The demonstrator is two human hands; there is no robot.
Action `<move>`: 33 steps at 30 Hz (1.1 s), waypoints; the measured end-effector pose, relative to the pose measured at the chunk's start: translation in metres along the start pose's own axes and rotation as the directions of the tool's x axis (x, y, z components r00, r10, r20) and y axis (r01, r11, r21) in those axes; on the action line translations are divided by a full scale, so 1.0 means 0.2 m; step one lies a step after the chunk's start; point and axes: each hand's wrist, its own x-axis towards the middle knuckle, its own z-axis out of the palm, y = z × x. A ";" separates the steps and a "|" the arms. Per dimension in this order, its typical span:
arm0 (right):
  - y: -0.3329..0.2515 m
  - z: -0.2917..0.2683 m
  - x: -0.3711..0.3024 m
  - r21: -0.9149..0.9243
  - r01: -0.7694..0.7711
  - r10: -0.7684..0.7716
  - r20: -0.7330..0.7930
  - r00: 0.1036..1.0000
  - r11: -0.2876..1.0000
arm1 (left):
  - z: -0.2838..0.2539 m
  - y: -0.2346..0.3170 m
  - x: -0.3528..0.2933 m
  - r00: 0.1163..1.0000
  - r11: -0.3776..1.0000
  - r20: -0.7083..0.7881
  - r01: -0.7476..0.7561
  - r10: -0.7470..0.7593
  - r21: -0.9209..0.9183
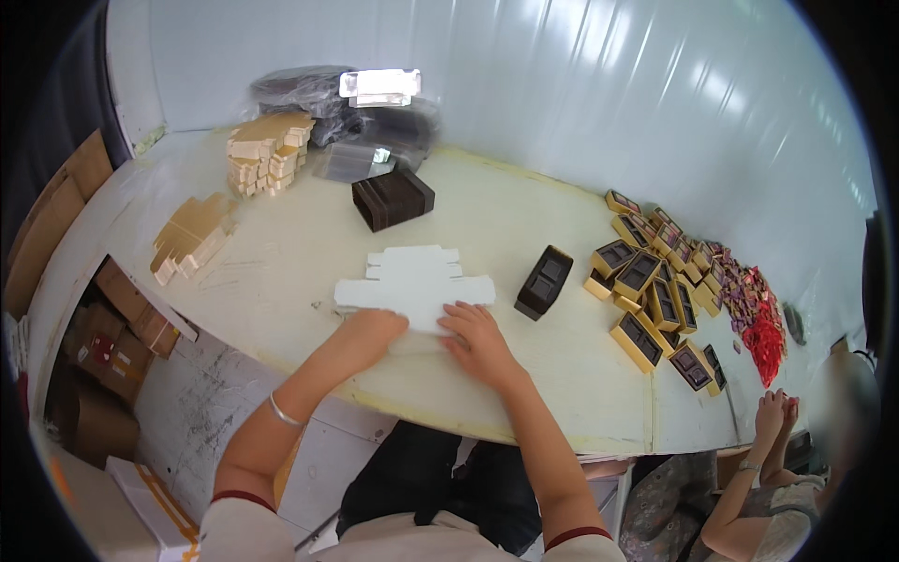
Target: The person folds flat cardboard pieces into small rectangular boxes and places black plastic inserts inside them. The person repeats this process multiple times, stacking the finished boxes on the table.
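At far left, brown cardboard boxes [117, 351] sit on a shelf under the table [281, 309]. Above them on the tabletop lie a few flat gold blanks [192, 236], then a taller gold stack [270, 155], with plastic-wrapped bundles [375, 136] behind. A block of dark brown trays [393, 199] stands nearer the middle. A stretch of tabletop separates the gold blanks from the white cardboard blank [412, 281], which lies flat before the person, near the table's front edge. The left hand [373, 332] is curled at its lower left; whether it pinches the card, I cannot tell. The right hand [476, 339] rests on its lower right, fingers loosely spread. Tabletop runs on to a single dark tray [543, 283], compartments upward. Further right, gold boxes [641, 272] hold dark compartmented inserts, beside a heap of small wrapped pieces [740, 281] and a co-worker's hands [777, 410].
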 end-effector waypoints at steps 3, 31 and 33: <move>0.03 -0.05 0.04 0.011 0.026 -0.024 -0.135 0.991 1.000 | -0.03 0.11 0.05 0.986 0.967 -0.140 -0.049 0.086 0.251; -0.20 -0.32 -1.02 -0.291 0.048 -0.127 -0.257 0.958 0.956 | 0.48 0.83 -0.25 0.936 0.961 -0.222 -0.278 0.272 0.007; -0.22 -0.31 -1.03 -0.292 0.039 -0.115 -0.250 0.961 0.956 | 0.48 0.82 -0.25 0.938 0.961 -0.245 -0.267 0.244 -0.066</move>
